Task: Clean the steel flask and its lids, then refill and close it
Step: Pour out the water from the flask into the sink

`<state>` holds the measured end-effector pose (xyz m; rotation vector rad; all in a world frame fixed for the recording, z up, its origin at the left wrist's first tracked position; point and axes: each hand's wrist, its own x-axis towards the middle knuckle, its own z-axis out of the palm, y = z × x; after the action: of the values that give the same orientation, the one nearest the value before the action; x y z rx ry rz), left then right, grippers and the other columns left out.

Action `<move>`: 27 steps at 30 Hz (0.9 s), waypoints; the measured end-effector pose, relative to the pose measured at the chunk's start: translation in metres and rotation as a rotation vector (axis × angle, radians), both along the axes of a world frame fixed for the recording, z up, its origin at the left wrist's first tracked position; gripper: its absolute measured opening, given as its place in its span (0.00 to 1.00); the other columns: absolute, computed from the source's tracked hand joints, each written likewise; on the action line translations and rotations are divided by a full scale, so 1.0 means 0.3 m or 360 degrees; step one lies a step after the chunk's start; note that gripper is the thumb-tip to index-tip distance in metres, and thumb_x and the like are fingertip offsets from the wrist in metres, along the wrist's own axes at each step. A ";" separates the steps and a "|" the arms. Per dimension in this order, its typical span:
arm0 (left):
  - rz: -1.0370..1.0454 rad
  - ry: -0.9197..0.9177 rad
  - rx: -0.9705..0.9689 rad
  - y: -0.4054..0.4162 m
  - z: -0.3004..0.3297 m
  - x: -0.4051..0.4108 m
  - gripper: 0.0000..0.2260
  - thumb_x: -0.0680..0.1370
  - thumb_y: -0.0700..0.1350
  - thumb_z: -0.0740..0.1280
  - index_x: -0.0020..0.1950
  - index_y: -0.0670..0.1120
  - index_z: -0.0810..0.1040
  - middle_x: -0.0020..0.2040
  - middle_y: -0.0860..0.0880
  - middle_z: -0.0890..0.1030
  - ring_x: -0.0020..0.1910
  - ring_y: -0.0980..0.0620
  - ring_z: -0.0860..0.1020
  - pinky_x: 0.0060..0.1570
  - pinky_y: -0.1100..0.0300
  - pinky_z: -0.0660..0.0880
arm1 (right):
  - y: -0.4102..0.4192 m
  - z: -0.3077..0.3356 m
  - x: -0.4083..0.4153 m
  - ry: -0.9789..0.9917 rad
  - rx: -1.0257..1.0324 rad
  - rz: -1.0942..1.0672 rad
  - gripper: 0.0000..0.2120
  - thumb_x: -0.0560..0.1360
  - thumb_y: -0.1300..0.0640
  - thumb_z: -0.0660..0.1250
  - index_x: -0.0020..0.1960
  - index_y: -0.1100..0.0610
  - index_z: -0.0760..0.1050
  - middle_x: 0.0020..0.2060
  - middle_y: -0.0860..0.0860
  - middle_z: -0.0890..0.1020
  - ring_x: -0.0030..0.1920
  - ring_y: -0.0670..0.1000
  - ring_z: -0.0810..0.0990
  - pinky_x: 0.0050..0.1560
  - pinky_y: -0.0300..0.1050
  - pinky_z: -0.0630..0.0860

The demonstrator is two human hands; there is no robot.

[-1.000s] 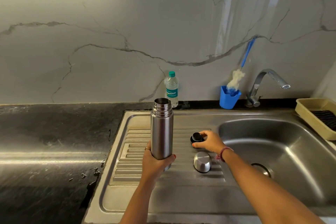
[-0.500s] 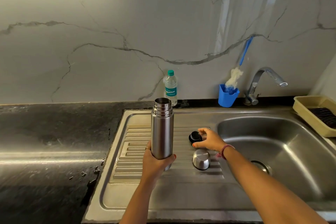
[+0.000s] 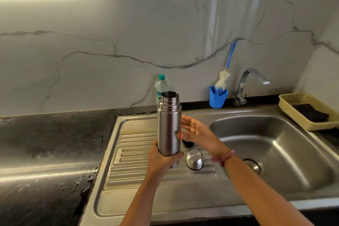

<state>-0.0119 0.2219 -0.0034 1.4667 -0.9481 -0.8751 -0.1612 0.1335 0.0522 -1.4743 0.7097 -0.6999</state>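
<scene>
The steel flask [image 3: 169,124] stands upright and uncapped above the ribbed drainboard [image 3: 132,154], and my left hand [image 3: 161,161] grips its lower part. Just right of the flask my right hand [image 3: 197,132] is open, fingers spread, thumb touching the flask's side, holding nothing. The black inner lid [image 3: 188,144] lies on the drainboard, partly hidden under my right hand. The steel outer cap [image 3: 194,159] rests dome-up on the drainboard below it.
The sink basin [image 3: 275,152] lies to the right, with a tap [image 3: 251,80] behind it. A blue cup [image 3: 218,97] holds a bottle brush [image 3: 222,77]. A plastic water bottle [image 3: 161,86] stands behind the flask. A beige tray [image 3: 300,110] with a dark scrubber sits far right. Black counter [image 3: 51,143] lies left.
My right hand has let go of the black inner lid on the drainboard and come up open beside the flask. The flask sits slightly higher in view.
</scene>
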 end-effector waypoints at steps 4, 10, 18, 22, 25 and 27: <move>-0.0144 0.0034 -0.0039 -0.028 0.019 -0.080 0.28 0.65 0.31 0.78 0.60 0.48 0.74 0.42 0.50 0.85 0.38 0.53 0.84 0.36 0.57 0.81 | 0.049 0.017 -0.020 0.0054 -0.0094 -0.0065 0.36 0.63 0.53 0.80 0.67 0.49 0.69 0.60 0.49 0.80 0.61 0.50 0.78 0.62 0.52 0.76; -0.0340 0.0083 -0.0082 -0.072 0.007 -0.233 0.29 0.65 0.29 0.78 0.61 0.46 0.74 0.47 0.46 0.85 0.43 0.50 0.85 0.38 0.59 0.81 | 0.071 0.021 -0.150 0.0105 -0.0103 -0.0416 0.30 0.64 0.58 0.80 0.60 0.50 0.70 0.54 0.50 0.81 0.53 0.48 0.82 0.56 0.47 0.80; -0.0738 0.0011 0.0052 -0.166 -0.039 -0.474 0.39 0.59 0.47 0.84 0.66 0.48 0.69 0.56 0.44 0.82 0.53 0.46 0.83 0.51 0.42 0.81 | 0.049 0.004 -0.432 0.0103 -0.0094 -0.0792 0.28 0.61 0.59 0.81 0.58 0.54 0.76 0.48 0.50 0.85 0.49 0.48 0.84 0.52 0.49 0.81; -0.1013 -0.0156 0.0206 -0.206 -0.048 -0.574 0.42 0.60 0.54 0.83 0.69 0.53 0.67 0.61 0.53 0.79 0.59 0.56 0.79 0.60 0.53 0.78 | 0.011 0.012 -0.597 0.0207 -0.0101 -0.0852 0.26 0.61 0.59 0.81 0.56 0.51 0.76 0.47 0.50 0.84 0.48 0.48 0.84 0.52 0.49 0.81; -0.1119 -0.0339 0.0312 -0.217 -0.061 -0.589 0.35 0.65 0.52 0.82 0.68 0.55 0.70 0.63 0.58 0.77 0.62 0.59 0.77 0.61 0.60 0.75 | -0.028 0.025 -0.731 0.0489 -0.0204 -0.0778 0.25 0.60 0.55 0.82 0.54 0.47 0.76 0.47 0.47 0.83 0.47 0.45 0.83 0.49 0.43 0.80; -0.1078 -0.0362 0.0356 -0.223 -0.087 -0.585 0.28 0.68 0.50 0.80 0.64 0.57 0.72 0.63 0.58 0.76 0.61 0.58 0.77 0.60 0.59 0.77 | -0.055 0.028 -0.817 0.0685 -0.0265 -0.0733 0.26 0.60 0.51 0.81 0.54 0.45 0.74 0.47 0.44 0.82 0.47 0.44 0.82 0.45 0.37 0.77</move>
<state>-0.1875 0.1549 -0.0294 1.4663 -1.6090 -1.3521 -0.4064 0.1171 0.0605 -1.6521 1.3783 -0.8088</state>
